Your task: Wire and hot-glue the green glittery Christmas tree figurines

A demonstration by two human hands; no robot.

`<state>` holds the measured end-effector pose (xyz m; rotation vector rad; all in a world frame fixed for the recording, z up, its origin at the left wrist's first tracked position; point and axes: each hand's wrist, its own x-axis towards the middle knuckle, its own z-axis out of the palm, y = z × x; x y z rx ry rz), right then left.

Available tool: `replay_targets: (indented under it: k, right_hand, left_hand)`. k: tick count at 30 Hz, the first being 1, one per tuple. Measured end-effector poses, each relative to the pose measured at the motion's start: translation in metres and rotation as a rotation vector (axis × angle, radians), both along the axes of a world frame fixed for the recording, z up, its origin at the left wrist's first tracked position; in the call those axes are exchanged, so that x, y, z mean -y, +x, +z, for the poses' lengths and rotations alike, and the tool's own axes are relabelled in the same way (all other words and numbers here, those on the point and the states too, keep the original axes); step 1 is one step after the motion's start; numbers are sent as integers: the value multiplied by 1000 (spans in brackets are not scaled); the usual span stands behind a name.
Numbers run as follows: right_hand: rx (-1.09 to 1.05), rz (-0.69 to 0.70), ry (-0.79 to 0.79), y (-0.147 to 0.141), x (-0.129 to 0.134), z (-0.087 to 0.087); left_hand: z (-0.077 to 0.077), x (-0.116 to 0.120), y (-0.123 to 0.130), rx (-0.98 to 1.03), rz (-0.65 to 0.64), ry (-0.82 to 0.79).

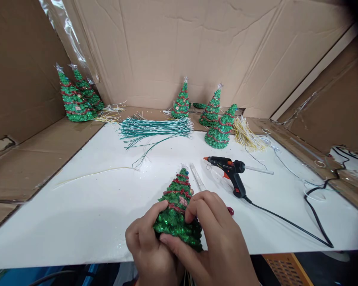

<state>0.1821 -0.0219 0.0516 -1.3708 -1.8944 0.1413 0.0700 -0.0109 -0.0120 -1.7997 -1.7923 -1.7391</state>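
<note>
Between my two hands is a small green glittery Christmas tree [174, 220], wound with red garland and topped by a clear star. My left hand [149, 238] is closed around its left side and base. On its right side, my right hand [216, 234] grips with the fingertips against the garland and the thumb along the base edge. A few wire ends show below the hands; what they belong to is hidden. Just behind the tree lies a clear glue stick [197, 177], and a dark red item [230, 211] peeks out beside my right hand.
A black glue gun [234, 174] lies on the right, its cord running along the white table [77, 222]. Green wires [156, 128] and yellow-white wires [246, 135] lie at the back. Several finished-looking trees [220, 129] stand near the cardboard walls [179, 43].
</note>
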Motion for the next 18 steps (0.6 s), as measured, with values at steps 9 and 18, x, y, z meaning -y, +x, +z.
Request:
replay_targets:
  k: [9, 18]
  right_hand:
    - [-9, 7, 3, 0, 1, -1]
    - [-17, 3, 12, 1, -1, -2]
  left_hand:
    - [-6, -3, -7, -42, -69, 33]
    - [-6, -1, -6, 29, -64, 2]
